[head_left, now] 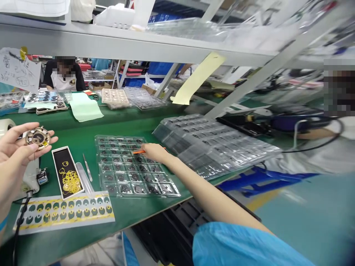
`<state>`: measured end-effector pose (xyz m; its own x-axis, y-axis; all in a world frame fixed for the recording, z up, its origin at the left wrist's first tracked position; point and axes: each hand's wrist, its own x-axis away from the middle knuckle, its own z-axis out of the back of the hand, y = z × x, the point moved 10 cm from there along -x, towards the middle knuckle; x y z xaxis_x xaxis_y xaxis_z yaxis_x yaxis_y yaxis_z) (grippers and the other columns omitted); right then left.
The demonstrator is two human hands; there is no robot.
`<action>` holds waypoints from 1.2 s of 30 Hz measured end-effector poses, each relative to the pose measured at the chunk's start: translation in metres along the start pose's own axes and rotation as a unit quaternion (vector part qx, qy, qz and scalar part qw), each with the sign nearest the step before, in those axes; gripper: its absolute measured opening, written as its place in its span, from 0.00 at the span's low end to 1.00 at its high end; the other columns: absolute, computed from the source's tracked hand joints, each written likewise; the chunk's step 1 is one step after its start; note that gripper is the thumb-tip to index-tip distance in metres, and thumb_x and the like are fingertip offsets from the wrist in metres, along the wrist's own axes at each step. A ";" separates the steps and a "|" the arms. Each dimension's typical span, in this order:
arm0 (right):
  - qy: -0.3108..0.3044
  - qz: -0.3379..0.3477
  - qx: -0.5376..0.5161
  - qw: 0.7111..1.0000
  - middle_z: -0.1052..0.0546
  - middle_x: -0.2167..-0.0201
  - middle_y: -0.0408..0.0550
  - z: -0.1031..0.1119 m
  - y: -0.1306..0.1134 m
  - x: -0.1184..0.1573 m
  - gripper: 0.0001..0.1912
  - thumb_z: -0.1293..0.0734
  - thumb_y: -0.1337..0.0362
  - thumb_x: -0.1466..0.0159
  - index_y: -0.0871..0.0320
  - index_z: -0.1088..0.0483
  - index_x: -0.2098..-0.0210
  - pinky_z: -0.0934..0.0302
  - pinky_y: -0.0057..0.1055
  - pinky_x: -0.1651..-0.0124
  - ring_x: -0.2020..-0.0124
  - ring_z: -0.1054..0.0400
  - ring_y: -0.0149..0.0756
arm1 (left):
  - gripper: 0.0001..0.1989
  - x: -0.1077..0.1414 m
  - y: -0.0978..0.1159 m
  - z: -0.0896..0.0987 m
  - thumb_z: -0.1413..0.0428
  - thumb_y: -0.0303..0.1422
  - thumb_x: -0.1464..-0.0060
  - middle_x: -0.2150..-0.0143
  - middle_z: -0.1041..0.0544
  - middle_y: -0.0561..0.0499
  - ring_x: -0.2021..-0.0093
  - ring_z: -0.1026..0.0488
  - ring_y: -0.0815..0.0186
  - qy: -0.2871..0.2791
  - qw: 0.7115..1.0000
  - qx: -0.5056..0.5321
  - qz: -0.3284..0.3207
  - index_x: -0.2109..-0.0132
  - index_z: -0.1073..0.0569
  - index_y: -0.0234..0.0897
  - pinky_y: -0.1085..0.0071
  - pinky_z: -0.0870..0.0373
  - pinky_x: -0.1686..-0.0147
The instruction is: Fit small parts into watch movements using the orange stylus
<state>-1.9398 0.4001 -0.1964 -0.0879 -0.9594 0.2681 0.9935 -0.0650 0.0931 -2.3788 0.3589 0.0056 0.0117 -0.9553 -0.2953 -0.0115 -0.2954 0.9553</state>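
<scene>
At the left, my left hand (20, 147) is raised and pinches a round metal part (38, 138) with a dark centre, like a watch movement. My right hand (154, 152) reaches over a clear plastic tray (111, 177) whose pockets hold small dark parts. Its fingers are closed on a thin orange stick-like tool (138, 152), kind not clear, with the tip over the tray. Between the hands stands a narrow white box (57, 157) with thin yellow rings (71, 181) inside. Tweezers (87, 167) lie beside it, and a sheet of round stickers (66, 212) is in front.
To the right of the tray, a stack of filled clear trays (222, 144) leans near the bench edge. A shelf beam (138, 46) crosses above, with a yellow paper strip (198, 79) hanging from it. A black cable (19, 221) runs at lower left. A co-worker (65, 79) sits opposite.
</scene>
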 end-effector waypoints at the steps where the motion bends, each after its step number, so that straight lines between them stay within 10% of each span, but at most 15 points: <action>1: -0.005 0.008 0.001 1.000 0.26 0.52 0.51 -0.004 -0.001 -0.001 0.13 0.35 0.59 0.32 0.60 0.30 0.52 0.32 0.41 0.51 0.54 0.29 0.38 | 0.18 0.000 -0.003 -0.001 0.40 0.28 0.48 0.62 0.19 0.49 0.55 0.20 0.56 -0.001 1.000 -0.001 0.013 0.49 0.25 0.39 0.68 0.21 0.54; 14: 0.027 0.021 -0.197 0.980 0.27 0.64 0.45 0.018 -0.013 -0.008 0.11 0.34 0.58 0.33 0.62 0.30 0.62 0.33 0.33 0.61 0.65 0.31 0.32 | 0.19 -0.003 -0.042 -0.026 0.38 0.33 0.48 0.57 0.19 0.46 0.52 0.22 0.57 -0.074 0.994 0.044 0.063 0.49 0.29 0.36 0.66 0.23 0.53; 26: 0.104 0.283 -0.594 0.746 0.38 0.77 0.40 0.139 -0.232 0.087 0.22 0.33 0.45 0.45 0.57 0.40 0.74 0.46 0.27 0.73 0.76 0.45 0.28 | 0.16 0.015 -0.072 -0.068 0.38 0.44 0.51 0.61 0.23 0.44 0.59 0.27 0.57 -0.174 0.983 -0.013 0.066 0.63 0.22 0.34 0.63 0.31 0.58; 31: 0.169 0.337 -0.592 0.713 0.36 0.78 0.41 0.176 -0.247 0.108 0.14 0.34 0.54 0.38 0.57 0.36 0.73 0.49 0.26 0.77 0.78 0.46 0.28 | 0.17 0.010 -0.051 -0.049 0.37 0.46 0.51 0.68 0.25 0.48 0.62 0.29 0.59 -0.114 0.990 0.049 0.061 0.71 0.24 0.35 0.65 0.34 0.57; 36: 0.372 0.424 -0.467 0.681 0.28 0.73 0.45 0.207 -0.231 0.139 0.04 0.38 0.68 0.35 0.55 0.32 0.66 0.42 0.28 0.74 0.76 0.38 0.30 | 0.15 0.011 -0.052 -0.049 0.34 0.42 0.54 0.69 0.24 0.48 0.61 0.26 0.60 -0.112 0.977 0.135 0.124 0.74 0.26 0.35 0.66 0.33 0.55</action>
<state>-2.1962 0.3383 0.0181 0.2612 -0.6124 -0.7462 0.3081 0.7855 -0.5367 -2.3295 0.3640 -0.0470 -0.2435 -0.9666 -0.0795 -0.2504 -0.0166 0.9680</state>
